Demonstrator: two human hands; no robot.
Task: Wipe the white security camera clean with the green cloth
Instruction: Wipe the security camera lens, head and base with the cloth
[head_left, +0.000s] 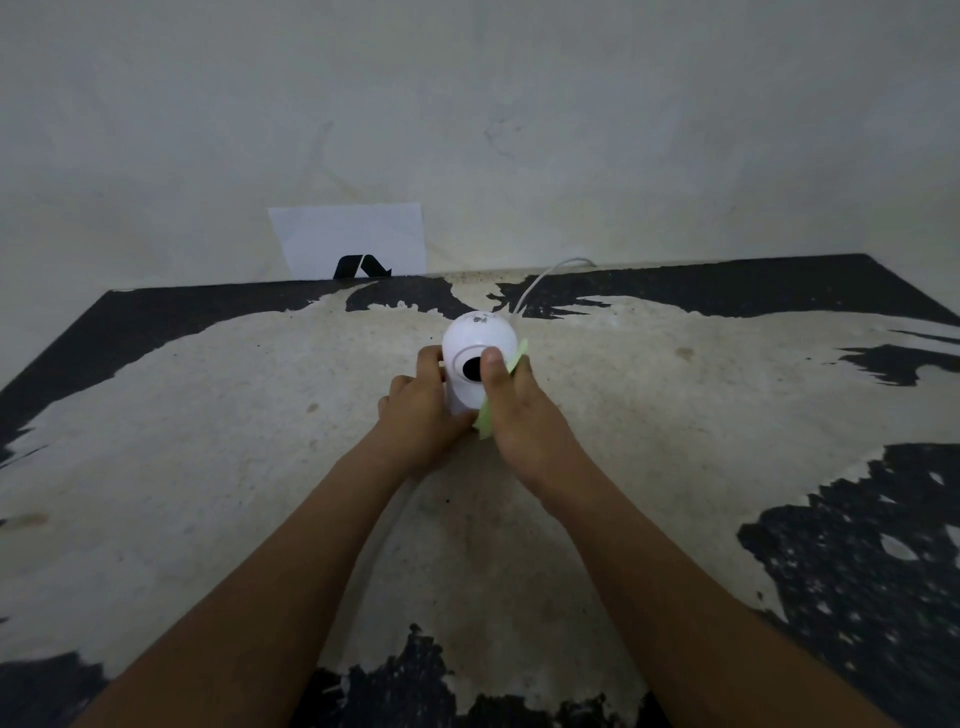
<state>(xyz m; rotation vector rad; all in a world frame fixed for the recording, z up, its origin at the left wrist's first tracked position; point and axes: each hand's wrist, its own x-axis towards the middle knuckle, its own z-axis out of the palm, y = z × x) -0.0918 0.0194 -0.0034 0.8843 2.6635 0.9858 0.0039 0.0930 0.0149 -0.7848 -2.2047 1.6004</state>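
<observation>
A white round security camera (477, 340) with a black lens stands upright on the worn table, lens toward me. My left hand (423, 402) grips its lower left side and base. My right hand (511, 402) presses a light green cloth (485, 423) against the camera's right side, thumb lying on the front beside the lens. Most of the cloth is hidden under the palm; only edges show above the fingers and below the thumb.
The table (208, 467) is black with large worn pale patches and runs up to a pale wall. A white cable (540, 283) leads from the camera's back toward the wall. A white sheet with a black mark (353, 241) leans against the wall.
</observation>
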